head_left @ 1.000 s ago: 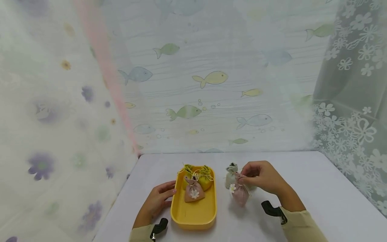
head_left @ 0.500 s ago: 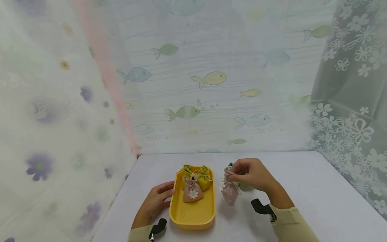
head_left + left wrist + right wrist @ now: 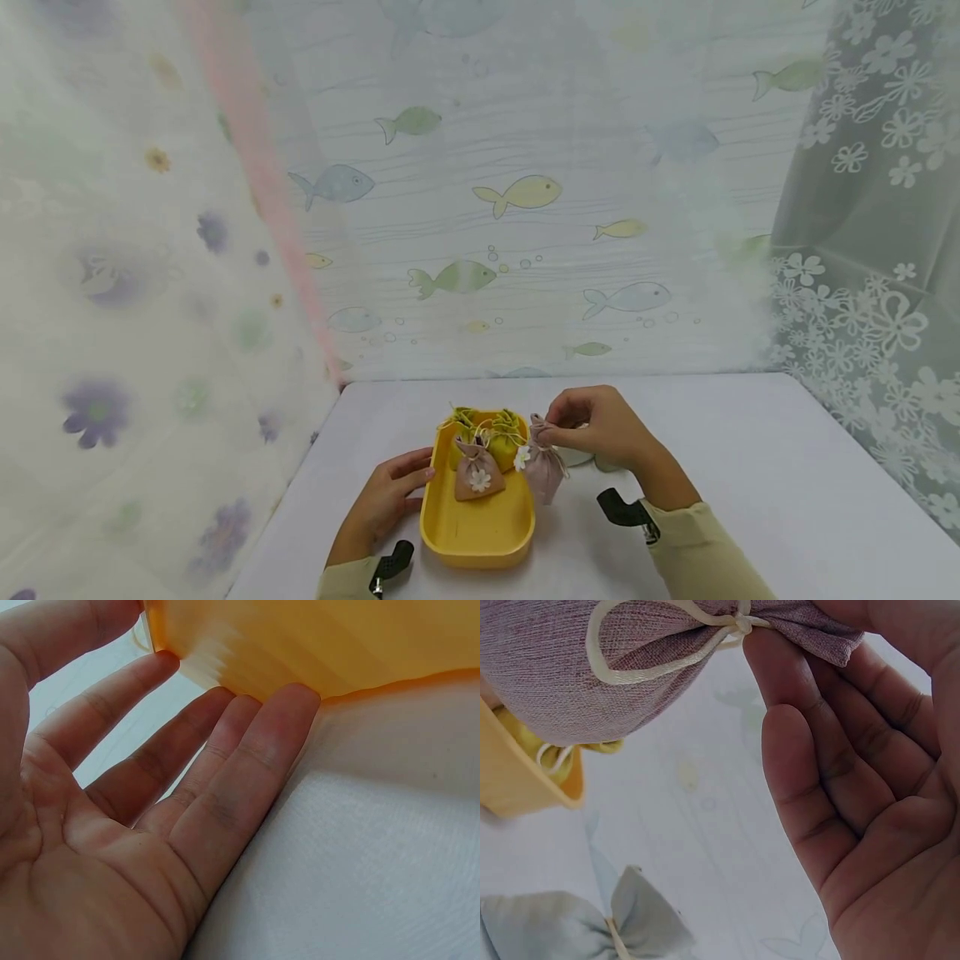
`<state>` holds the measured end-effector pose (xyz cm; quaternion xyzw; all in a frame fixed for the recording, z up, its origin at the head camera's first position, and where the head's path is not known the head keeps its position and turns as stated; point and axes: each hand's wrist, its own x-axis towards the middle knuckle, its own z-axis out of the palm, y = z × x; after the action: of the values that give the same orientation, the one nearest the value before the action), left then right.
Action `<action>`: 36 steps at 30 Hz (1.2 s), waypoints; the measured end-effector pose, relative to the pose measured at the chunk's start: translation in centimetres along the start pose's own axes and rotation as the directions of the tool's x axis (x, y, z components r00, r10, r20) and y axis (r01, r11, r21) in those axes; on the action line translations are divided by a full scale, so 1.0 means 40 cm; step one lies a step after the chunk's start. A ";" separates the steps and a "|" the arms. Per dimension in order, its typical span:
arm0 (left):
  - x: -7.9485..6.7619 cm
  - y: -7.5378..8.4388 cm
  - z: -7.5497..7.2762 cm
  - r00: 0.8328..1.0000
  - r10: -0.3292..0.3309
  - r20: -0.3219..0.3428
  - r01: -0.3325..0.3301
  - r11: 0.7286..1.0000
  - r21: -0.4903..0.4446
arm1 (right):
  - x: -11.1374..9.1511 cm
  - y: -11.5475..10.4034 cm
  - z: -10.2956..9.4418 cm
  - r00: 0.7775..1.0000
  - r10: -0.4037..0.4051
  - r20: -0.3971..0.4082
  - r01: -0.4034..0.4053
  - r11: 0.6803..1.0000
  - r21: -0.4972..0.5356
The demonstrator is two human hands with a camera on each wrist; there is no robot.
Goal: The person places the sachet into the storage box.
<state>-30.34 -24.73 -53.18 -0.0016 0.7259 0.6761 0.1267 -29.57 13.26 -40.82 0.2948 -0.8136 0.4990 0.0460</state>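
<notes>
My right hand (image 3: 600,425) pinches the gathered neck of a mauve drawstring pouch (image 3: 543,477) with a white flower, holding it at the right rim of the yellow tray (image 3: 480,533). In the right wrist view, the mauve pouch (image 3: 622,660) has a cream cord tied in a bow beside my fingertips (image 3: 787,739). My left hand (image 3: 382,500) rests against the tray's left side. The left wrist view has its extended fingers (image 3: 255,761) touching the outer wall. Inside the tray, a dusty-pink pouch (image 3: 480,473) with a white flower lies before two yellow-green pouches (image 3: 507,446).
Right of the tray, a pale grey-green pouch (image 3: 540,922) lies on the white tabletop (image 3: 735,467). Another greenish pouch (image 3: 606,464) is partly hidden behind my right hand. A fish-print curtain (image 3: 525,250) hangs along the table's back edge.
My right hand has carried the mauve pouch leftward from beside the grey-green pouches to the tray's right rim. My left hand has stayed on the tray.
</notes>
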 end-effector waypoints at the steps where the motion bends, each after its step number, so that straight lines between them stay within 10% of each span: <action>1: 0.000 0.001 0.001 1.000 -0.003 -0.002 0.003 1.000 -0.002 | 0.003 -0.003 0.004 1.000 0.004 0.003 -0.004 1.000 0.003; 36: -0.003 0.005 0.004 1.000 -0.007 -0.001 0.007 1.000 -0.012 | 0.041 0.038 0.115 0.999 0.003 0.046 -0.001 0.999 -0.051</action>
<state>-30.22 -24.59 -52.97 -0.0054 0.7220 0.6798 0.1287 -30.69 9.19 -43.72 0.3042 -0.8273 0.4710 0.0341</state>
